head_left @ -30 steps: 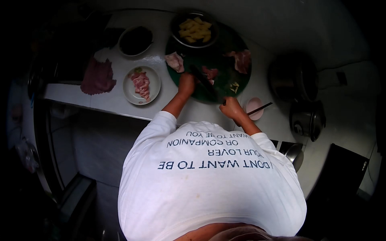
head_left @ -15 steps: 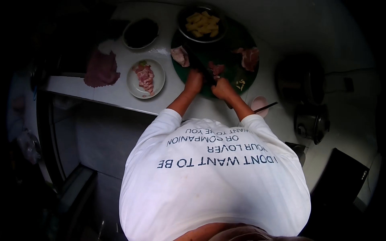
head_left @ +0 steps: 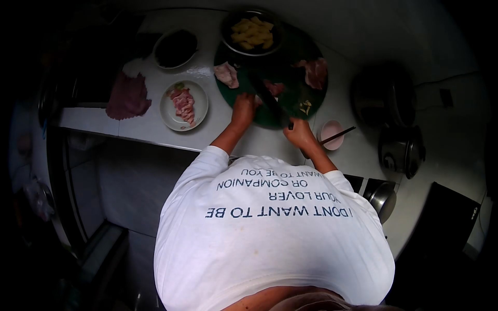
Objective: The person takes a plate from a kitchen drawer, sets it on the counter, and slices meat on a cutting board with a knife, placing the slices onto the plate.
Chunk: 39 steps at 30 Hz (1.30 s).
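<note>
My right hand (head_left: 299,130) is closed round the handle of a dark-bladed kitchen knife (head_left: 268,97), whose blade slants across the round green cutting board (head_left: 236,95). On the board's near left edge my left hand (head_left: 243,108) has curled fingers at a small pink piece of meat (head_left: 258,100); the fingertips are hard to make out. Just beyond the blade lies another piece of red meat (head_left: 274,88). A pale slab of meat (head_left: 226,75) rests at the board's left, and a larger red slab (head_left: 315,72) at its right. Small yellowish slices (head_left: 305,107) lie near the right edge.
A bowl of yellow chunks (head_left: 252,34) stands on the board's far side. Left are a plate (head_left: 165,111) with sliced meat, a dark-filled bowl (head_left: 176,49) and a maroon cloth (head_left: 128,96). Right are a pink bowl (head_left: 332,133) with chopsticks (head_left: 340,136) and dark pots (head_left: 399,150).
My right hand has drawn the knife back towards me and to the right. My left hand is slightly lower and further left. The whole view has shifted a little.
</note>
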Available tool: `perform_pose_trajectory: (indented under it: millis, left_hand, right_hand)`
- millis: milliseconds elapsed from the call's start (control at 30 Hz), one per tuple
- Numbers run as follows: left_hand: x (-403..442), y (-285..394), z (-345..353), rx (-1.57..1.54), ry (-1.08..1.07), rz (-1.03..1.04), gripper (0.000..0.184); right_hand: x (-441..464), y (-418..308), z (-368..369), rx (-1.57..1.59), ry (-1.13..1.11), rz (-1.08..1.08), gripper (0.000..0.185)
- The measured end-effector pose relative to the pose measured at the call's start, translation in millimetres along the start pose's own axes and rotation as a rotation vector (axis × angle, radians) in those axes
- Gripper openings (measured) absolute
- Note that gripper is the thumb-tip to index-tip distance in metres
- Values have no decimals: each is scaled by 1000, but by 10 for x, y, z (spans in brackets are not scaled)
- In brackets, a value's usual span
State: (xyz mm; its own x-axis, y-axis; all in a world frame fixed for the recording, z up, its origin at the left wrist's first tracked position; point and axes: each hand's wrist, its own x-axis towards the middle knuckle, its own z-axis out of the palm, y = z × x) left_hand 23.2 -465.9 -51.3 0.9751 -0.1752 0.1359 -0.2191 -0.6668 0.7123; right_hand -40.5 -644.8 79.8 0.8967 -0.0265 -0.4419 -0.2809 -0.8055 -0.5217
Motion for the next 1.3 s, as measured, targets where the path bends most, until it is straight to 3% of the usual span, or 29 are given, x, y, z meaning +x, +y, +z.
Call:
perform_pose_trajectory:
  millis: [433,533,700,800,933,1033,1100,1300]
  left_hand:
    - [100,-108,24,-113,-26,101,16]
    - [152,-51,-74,-117,-47,111,16]
    - [81,-37,-42,-195,-101,81,15]
    - [-39,12,28,-62,14,147,16]
    - [10,66,-41,-48,5,18,21]
    - [64,-1,15,13,42,-22,24]
    - [160,-42,36,16,87,-5,26]
    - [285,-145,-23,-96,-39,36,33]
  right_hand:
    - [146,182,132,-143,-125,3,25]
    - [331,-14,0,-2,-314,246,28]
    - [651,-125,285,-86,-171,49,34]
    - [680,-60,405,-121,-107,1,34]
    - [679,143,447,-80,-81,-78,35]
    - [461,71,251,149,-48,92,33]
    - [446,136,218,155,12,76,33]
    - [307,99,68,118,49,49,32]
